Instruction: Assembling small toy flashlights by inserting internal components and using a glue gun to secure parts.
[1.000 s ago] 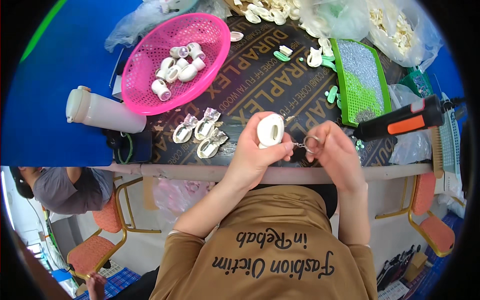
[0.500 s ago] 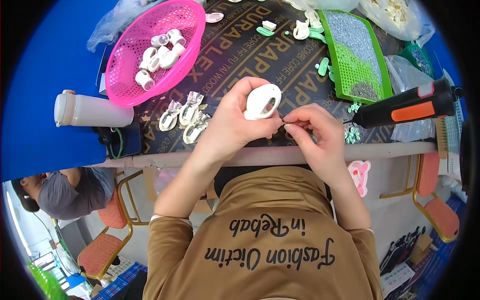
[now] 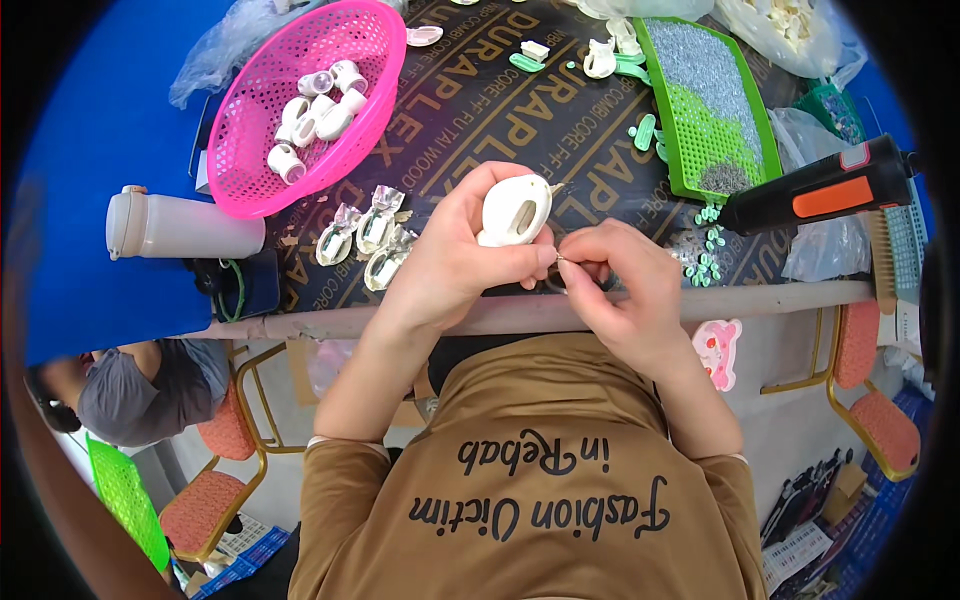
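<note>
The left hand (image 3: 455, 262) grips a white oval plastic shell (image 3: 514, 210) above the table (image 3: 470, 110) edge; it looks light, rigid, smooth, best held by its rim. The right hand (image 3: 625, 290) pinches a tiny metal piece (image 3: 561, 259).

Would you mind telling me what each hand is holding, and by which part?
The left hand grips a white oval plastic piece around its lower end. The right hand pinches something tiny at its fingertips, too small to identify.

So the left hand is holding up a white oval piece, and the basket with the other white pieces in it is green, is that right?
Not quite. In the head view the left hand does hold the white oval piece, but the basket with the other white pieces is pink, not green.
</note>
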`<control>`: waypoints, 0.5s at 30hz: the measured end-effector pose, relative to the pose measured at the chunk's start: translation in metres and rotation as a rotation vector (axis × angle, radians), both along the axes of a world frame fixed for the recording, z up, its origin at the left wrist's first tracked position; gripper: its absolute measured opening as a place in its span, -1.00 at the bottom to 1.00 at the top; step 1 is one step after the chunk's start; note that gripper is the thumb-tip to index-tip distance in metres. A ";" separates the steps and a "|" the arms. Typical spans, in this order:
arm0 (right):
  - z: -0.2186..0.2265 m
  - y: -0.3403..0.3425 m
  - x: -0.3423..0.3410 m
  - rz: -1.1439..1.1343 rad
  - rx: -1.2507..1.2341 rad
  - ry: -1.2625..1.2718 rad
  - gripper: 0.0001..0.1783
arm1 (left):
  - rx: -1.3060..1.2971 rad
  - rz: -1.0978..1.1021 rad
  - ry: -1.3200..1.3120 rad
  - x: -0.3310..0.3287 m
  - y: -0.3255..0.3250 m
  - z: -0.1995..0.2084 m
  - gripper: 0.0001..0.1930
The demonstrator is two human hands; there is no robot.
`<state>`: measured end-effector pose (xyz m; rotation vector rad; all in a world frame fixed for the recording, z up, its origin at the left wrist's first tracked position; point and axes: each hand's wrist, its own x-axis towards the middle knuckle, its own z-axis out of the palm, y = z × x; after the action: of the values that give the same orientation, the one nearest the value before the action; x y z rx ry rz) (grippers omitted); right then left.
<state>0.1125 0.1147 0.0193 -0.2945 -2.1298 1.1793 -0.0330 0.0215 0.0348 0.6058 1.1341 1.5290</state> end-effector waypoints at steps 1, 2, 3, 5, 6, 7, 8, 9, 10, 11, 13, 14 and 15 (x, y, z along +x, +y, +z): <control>0.002 0.000 0.001 0.001 0.000 0.001 -0.86 | 0.033 -0.025 -0.052 -0.001 -0.002 -0.003 -0.50; 0.004 0.000 0.002 -0.005 0.038 -0.002 -0.84 | 0.065 -0.050 -0.104 -0.001 -0.003 -0.005 -0.51; 0.006 0.000 0.002 -0.012 0.076 -0.005 -0.83 | 0.064 -0.050 -0.103 -0.001 -0.004 -0.006 -0.51; 0.007 0.001 0.002 -0.017 0.119 0.014 -0.82 | 0.064 -0.020 -0.123 0.004 -0.006 -0.007 -0.50; 0.007 0.001 0.002 -0.022 0.162 0.033 -0.81 | 0.063 -0.022 -0.122 0.006 -0.006 -0.007 -0.50; 0.008 0.001 0.002 -0.023 0.161 0.034 -0.81 | 0.072 0.012 -0.144 0.008 -0.006 -0.007 -0.48; 0.009 0.002 0.001 -0.026 0.181 0.044 -0.81 | 0.082 0.046 -0.166 0.009 -0.007 -0.007 -0.47; 0.011 0.003 0.001 -0.030 0.202 0.054 -0.81 | 0.081 0.044 -0.164 0.009 -0.008 -0.007 -0.47; 0.014 0.004 0.001 -0.031 0.201 0.055 -0.81 | 0.103 0.031 -0.149 0.010 -0.010 -0.008 -0.49; 0.019 0.006 0.002 -0.063 0.203 0.047 -0.81 | 0.125 0.017 -0.133 0.010 -0.011 -0.008 -0.51; 0.026 0.012 0.000 -0.103 0.198 0.082 -0.81 | 0.158 -0.020 -0.194 0.013 -0.016 -0.008 -0.55; 0.029 0.014 -0.002 -0.106 0.197 0.083 -0.81 | 0.192 -0.056 -0.257 0.014 -0.017 -0.008 -0.57; 0.032 0.015 -0.004 -0.098 0.251 0.110 -0.80 | 0.297 -0.093 -0.220 0.016 -0.017 -0.013 -0.56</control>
<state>0.1088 0.1300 0.0513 -0.2130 -2.1135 0.8418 -0.0172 0.0048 0.0220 0.6599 0.7088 1.6515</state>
